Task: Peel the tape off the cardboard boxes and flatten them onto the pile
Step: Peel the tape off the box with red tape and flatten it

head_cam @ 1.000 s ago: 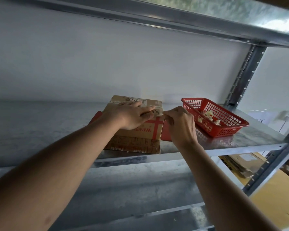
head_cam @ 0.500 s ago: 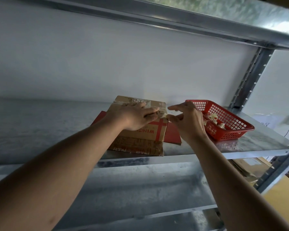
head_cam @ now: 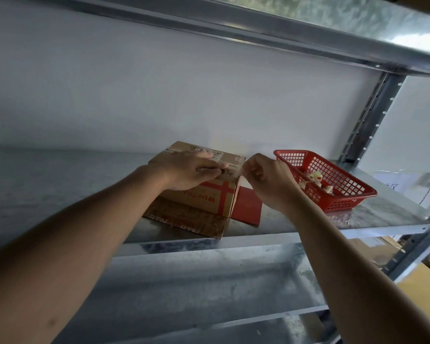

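A small brown cardboard box (head_cam: 209, 197) with red print stands on a pile of flattened cardboard (head_cam: 184, 220) and a red sheet (head_cam: 248, 207) on the metal shelf. My left hand (head_cam: 191, 171) lies on the box's top, fingers pressing down near its right edge. My right hand (head_cam: 266, 181) is just off the box's upper right corner, thumb and fingers pinching a thin end of clear tape (head_cam: 241, 171) that runs to the box top.
A red plastic basket (head_cam: 343, 192) with balled-up tape scraps sits to the right on the galvanised shelf (head_cam: 60, 189). A steel upright (head_cam: 368, 120) rises behind it. Another shelf hangs overhead, a white wall lies behind, and cardboard lies below right.
My right hand has closed its fingers into a pinch at the box's right corner, where a moment ago they were spread. My left hand stays on the box top.
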Demonstrator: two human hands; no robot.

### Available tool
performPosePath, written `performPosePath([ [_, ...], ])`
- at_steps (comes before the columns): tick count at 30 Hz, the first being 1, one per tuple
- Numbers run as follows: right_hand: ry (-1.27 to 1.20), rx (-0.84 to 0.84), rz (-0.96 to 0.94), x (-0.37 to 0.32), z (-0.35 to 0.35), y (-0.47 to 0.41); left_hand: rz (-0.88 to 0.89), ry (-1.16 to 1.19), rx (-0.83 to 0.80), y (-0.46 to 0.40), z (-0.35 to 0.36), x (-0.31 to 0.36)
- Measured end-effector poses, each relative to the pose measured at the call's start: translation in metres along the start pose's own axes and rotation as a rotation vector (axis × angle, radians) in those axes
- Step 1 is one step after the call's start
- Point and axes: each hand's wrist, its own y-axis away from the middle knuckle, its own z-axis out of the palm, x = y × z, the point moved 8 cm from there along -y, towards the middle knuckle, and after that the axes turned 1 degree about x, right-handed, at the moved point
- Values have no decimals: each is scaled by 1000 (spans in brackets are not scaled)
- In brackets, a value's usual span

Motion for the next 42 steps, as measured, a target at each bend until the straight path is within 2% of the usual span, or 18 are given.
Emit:
performPosePath([
  [3, -213, 115, 191, 19, -4, 0, 7, -2, 10, 0, 1, -1],
  [7, -593, 158, 383, 31, 2, 5, 0, 59, -1, -1, 2, -3],
  [12, -905, 98, 497, 28, 6, 7, -1, 219, -77, 3, 0, -6],
  [15, -1113, 129, 582, 31, 8, 11, 23, 357, -94, 5, -3, -11],
  [17, -1145, 178, 605, 32, 10, 15, 34, 429, -92, 4, -5, -12],
  [19, -1098, 233, 594, 35, 8, 16, 31, 469, -75, 4, -7, -12],
  [21, -952, 256, 497, 32, 2, 12, 9, 470, -38, 2, -9, -11],
  [25, -287, 240, 0, -1, -17, 5, -70, 426, 67, -6, -16, -4],
  [27, -142, 169, -114, -16, -15, 8, -120, 378, 130, -10, -21, 2],
  [31, 70, -28, -159, -31, -1, 5, -142, 365, 204, -11, -25, 17],
  [34, 180, -206, -176, -34, 9, 2, -139, 354, 213, -8, -27, 24],
  [36, 183, -241, -176, -33, 10, 0, -155, 358, 200, -5, -28, 24],
  [42, -76, -53, -78, -22, -4, -8, -181, 313, 175, -7, -21, 28],
])
